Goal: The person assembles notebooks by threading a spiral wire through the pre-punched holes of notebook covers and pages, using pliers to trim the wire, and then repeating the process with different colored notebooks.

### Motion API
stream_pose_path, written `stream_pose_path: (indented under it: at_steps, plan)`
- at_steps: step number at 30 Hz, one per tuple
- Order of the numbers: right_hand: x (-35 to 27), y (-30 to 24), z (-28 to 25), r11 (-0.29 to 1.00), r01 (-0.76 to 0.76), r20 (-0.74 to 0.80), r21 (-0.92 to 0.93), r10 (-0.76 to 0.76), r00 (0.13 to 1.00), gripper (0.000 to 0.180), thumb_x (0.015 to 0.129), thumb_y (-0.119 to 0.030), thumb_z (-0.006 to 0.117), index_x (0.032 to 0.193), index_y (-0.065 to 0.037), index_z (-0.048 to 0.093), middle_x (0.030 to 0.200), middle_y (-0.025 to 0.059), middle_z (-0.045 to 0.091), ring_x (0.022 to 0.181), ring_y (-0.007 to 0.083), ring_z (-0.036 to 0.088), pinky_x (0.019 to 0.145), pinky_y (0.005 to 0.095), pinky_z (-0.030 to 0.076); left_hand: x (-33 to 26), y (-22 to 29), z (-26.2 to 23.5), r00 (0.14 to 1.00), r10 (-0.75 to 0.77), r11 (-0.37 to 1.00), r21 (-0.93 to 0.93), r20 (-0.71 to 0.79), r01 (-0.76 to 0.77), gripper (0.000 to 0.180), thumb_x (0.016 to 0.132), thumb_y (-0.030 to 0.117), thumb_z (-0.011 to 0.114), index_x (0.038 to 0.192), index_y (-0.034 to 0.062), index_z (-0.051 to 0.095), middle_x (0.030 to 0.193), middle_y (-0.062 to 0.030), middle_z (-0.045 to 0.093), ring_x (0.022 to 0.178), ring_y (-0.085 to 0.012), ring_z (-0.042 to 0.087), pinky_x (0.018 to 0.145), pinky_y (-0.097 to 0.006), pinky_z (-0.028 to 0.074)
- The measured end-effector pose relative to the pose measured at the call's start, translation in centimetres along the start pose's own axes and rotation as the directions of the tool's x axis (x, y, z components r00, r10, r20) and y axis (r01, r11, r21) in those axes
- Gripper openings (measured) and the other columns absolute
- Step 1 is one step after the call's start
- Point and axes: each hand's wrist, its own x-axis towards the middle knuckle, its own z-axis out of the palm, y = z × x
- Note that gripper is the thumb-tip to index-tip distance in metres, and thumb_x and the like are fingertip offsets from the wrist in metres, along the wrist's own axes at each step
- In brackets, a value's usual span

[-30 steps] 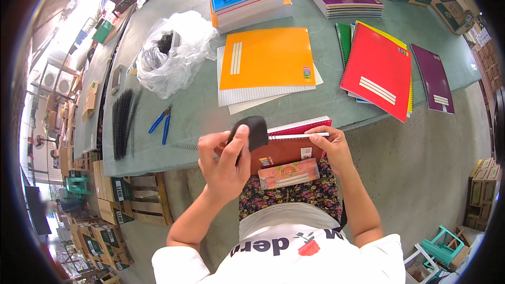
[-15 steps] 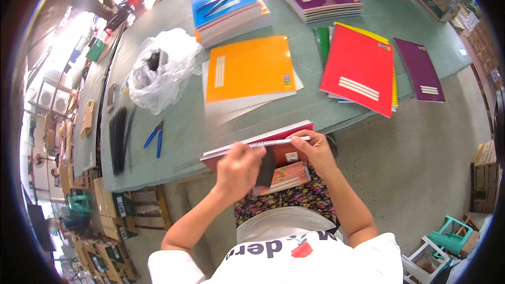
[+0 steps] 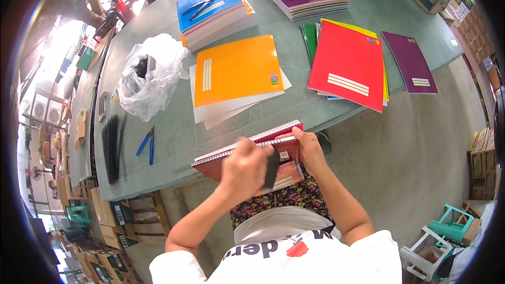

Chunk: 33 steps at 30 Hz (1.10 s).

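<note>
A dark red spiral notebook (image 3: pixel 209 168) stands tilted on its long edge over my lap, at the table's front edge, its bound edge facing up. My right hand (image 3: pixel 310 153) grips its right end, thumb on top. Over the middle of the bound edge is my left hand (image 3: pixel 243 167), fingers curled and slightly blurred; what they pinch is hidden. A black flat piece (image 3: pixel 272 168) hangs beside its fingertips. From the notebook's left end a thin coil (image 3: pixel 182 169) sticks out. Below the notebook lies a patterned reddish packet (image 3: pixel 288 175), partly covered.
On the table (image 3: pixel 252 113) are an orange notebook (image 3: pixel 236 68) on loose sheets, blue-handled pliers (image 3: pixel 147 144), black coils (image 3: pixel 112 150) and a plastic bag (image 3: pixel 152 81). Behind stand a blue notebook stack (image 3: pixel 210 8) and a purple stack (image 3: pixel 307 0). A red notebook (image 3: pixel 347 63) lies right.
The whole view has shifted a little, with table items appearing further left. My left hand has moved slightly right along the notebook's bound edge; my right hand keeps hold of its end.
</note>
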Motion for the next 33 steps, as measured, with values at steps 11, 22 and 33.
stream_pose_path:
  at_steps: [11, 22, 33]
  plan:
    - [-1.0, -1.4, 0.4, 0.999, -0.009, 0.046, -0.047, 0.011, 0.999, 0.047, 0.096, -0.032, 0.039, 0.102, 0.009, 0.061, 0.093, 0.0168, 0.066, 0.083, 0.0202, 0.064, 0.076, 0.028, 0.049, 3.4, 0.9, -0.3, 0.994, -0.014, 0.998, -0.065, -0.112, 0.007, 0.027, 0.068, 0.001, 0.068, 0.094, 0.009, 0.067, 0.079, -0.0098, 0.058, 0.077, -0.0266, 0.058, 0.07, -0.036, 0.048]
    - [-1.5, -1.2, 1.1, 0.93, 0.157, 0.137, -0.332, -0.116, 0.984, 0.024, 0.086, -0.022, 0.065, 0.1, -0.002, 0.066, 0.083, 0.0002, 0.064, 0.076, 0.0046, 0.056, 0.068, 0.0206, 0.046, 7.6, -13.4, -3.9, 0.859, -0.443, 0.888, 0.009, -0.257, 0.46, 0.027, 0.068, 0.002, 0.066, 0.095, 0.0057, 0.066, 0.097, -0.0106, 0.06, 0.085, -0.0248, 0.057, 0.077, -0.033, 0.045]
    - [-1.5, 0.5, -0.9, 0.81, 0.223, 0.187, -0.542, -0.143, 0.972, 0.014, 0.086, -0.008, 0.056, 0.092, 0.001, 0.065, 0.079, 0.0005, 0.065, 0.074, 0.0037, 0.054, 0.067, 0.0223, 0.046, 3.0, 0.7, 4.4, 0.973, 0.179, 0.976, -0.153, 0.148, -0.157, 0.012, 0.079, 0.009, 0.062, 0.086, 0.0, 0.061, 0.085, -0.0143, 0.061, 0.082, -0.0308, 0.056, 0.076, -0.039, 0.045]
